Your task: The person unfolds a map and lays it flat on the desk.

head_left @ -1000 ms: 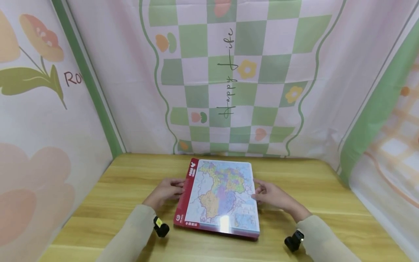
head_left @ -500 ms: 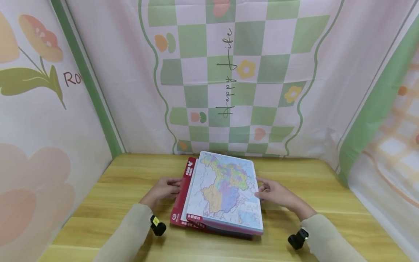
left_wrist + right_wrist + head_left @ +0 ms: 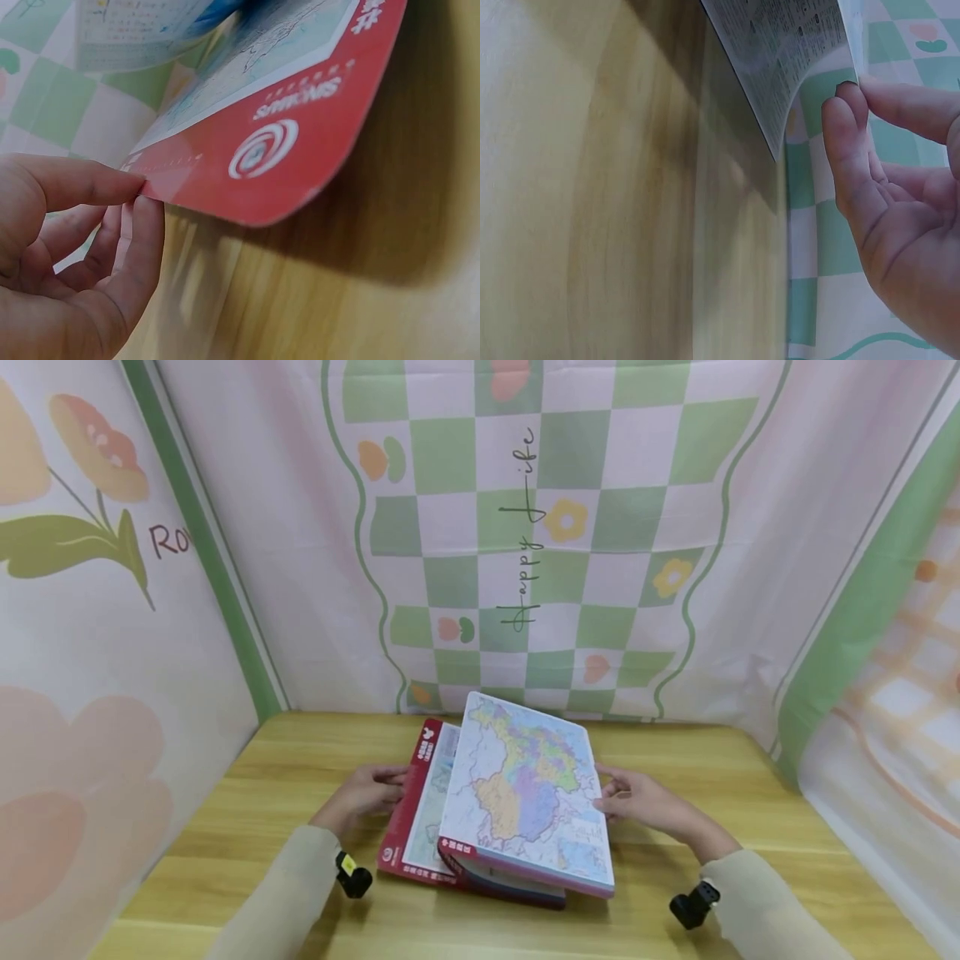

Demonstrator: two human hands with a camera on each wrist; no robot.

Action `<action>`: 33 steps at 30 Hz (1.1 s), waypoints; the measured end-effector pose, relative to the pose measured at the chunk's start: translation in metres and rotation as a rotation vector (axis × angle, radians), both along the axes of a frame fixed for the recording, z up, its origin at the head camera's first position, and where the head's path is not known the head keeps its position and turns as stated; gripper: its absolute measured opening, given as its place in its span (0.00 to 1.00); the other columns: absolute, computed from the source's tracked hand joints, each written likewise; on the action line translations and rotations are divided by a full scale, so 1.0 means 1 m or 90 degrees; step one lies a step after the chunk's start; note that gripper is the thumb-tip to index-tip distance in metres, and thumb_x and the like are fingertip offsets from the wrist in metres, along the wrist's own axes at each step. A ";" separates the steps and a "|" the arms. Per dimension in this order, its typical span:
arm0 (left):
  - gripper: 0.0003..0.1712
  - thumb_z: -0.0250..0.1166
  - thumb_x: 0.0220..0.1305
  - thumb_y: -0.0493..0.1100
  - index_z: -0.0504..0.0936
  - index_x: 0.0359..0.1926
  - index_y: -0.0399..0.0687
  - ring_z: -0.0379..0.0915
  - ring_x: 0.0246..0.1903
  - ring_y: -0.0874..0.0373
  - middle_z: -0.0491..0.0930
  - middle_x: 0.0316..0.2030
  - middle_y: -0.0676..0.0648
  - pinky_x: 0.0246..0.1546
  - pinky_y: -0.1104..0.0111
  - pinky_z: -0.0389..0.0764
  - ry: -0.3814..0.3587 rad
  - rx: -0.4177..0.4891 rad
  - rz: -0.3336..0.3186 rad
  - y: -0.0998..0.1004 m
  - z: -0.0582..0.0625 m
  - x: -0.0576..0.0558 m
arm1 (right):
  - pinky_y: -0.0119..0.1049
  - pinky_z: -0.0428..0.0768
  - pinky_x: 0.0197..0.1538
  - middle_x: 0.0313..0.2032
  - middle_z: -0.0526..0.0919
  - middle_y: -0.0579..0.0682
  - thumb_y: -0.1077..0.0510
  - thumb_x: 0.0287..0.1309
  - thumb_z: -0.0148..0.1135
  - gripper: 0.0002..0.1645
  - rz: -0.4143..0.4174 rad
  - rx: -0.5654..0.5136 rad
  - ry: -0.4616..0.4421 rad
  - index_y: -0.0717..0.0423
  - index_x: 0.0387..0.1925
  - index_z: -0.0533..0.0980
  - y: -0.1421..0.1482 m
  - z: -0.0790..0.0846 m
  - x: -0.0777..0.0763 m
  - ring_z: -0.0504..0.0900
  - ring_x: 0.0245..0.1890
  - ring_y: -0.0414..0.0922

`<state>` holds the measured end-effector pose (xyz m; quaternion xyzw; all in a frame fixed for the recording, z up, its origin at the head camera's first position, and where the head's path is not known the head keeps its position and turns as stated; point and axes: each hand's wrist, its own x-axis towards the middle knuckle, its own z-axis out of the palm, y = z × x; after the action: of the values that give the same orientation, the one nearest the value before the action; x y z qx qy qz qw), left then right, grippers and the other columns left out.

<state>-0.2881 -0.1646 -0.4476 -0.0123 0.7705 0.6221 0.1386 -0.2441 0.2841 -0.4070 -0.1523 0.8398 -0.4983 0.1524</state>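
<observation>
Between the hands, over the wooden table, is a laminated map with overlapping leaves. Its upper leaf (image 3: 525,797) carries a coloured map and lies askew, tilted up from the leaf beneath. That lower leaf (image 3: 405,810) has a red margin and a paler greenish map. My left hand (image 3: 367,793) pinches the red edge between thumb and fingers; the left wrist view shows the grip near the rounded corner (image 3: 262,199). On the other side my right hand (image 3: 641,806) pinches the upper leaf's right edge. A printed underside (image 3: 780,67) curves down in the right wrist view.
The wooden table (image 3: 277,793) extends around the map. A curtain with green and white checks (image 3: 510,527) hangs behind its far edge, and printed cloth (image 3: 112,635) stands on the left. Black wrist cameras (image 3: 693,906) sit at both sleeves.
The upper leaf has shifted right and tilted up with my right hand, uncovering more of the lower leaf. My left hand has drawn the red-edged leaf slightly left.
</observation>
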 end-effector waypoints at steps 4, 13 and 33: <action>0.26 0.63 0.63 0.28 0.75 0.63 0.33 0.82 0.45 0.49 0.82 0.52 0.37 0.45 0.58 0.85 0.006 0.008 0.007 -0.006 0.001 0.001 | 0.46 0.85 0.47 0.42 0.75 0.61 0.57 0.69 0.62 0.48 0.009 -0.009 0.002 0.72 0.76 0.45 0.006 0.003 0.000 0.81 0.40 0.51; 0.27 0.65 0.63 0.31 0.75 0.64 0.37 0.80 0.48 0.48 0.80 0.54 0.38 0.47 0.58 0.84 -0.013 -0.023 0.042 -0.020 0.003 0.002 | 0.49 0.83 0.50 0.45 0.74 0.62 0.54 0.69 0.62 0.49 -0.012 -0.010 0.018 0.67 0.77 0.45 0.017 0.015 0.004 0.82 0.43 0.52; 0.25 0.62 0.65 0.29 0.74 0.64 0.31 0.82 0.45 0.47 0.79 0.55 0.32 0.47 0.58 0.84 -0.006 -0.016 0.072 -0.048 0.004 0.000 | 0.46 0.83 0.51 0.47 0.73 0.62 0.54 0.71 0.60 0.49 -0.002 0.004 0.012 0.67 0.77 0.42 0.033 0.025 0.007 0.82 0.44 0.53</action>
<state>-0.2877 -0.2125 -0.4438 -0.0602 0.7755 0.6193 0.1068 -0.2372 0.3173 -0.3824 -0.1549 0.8430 -0.4945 0.1442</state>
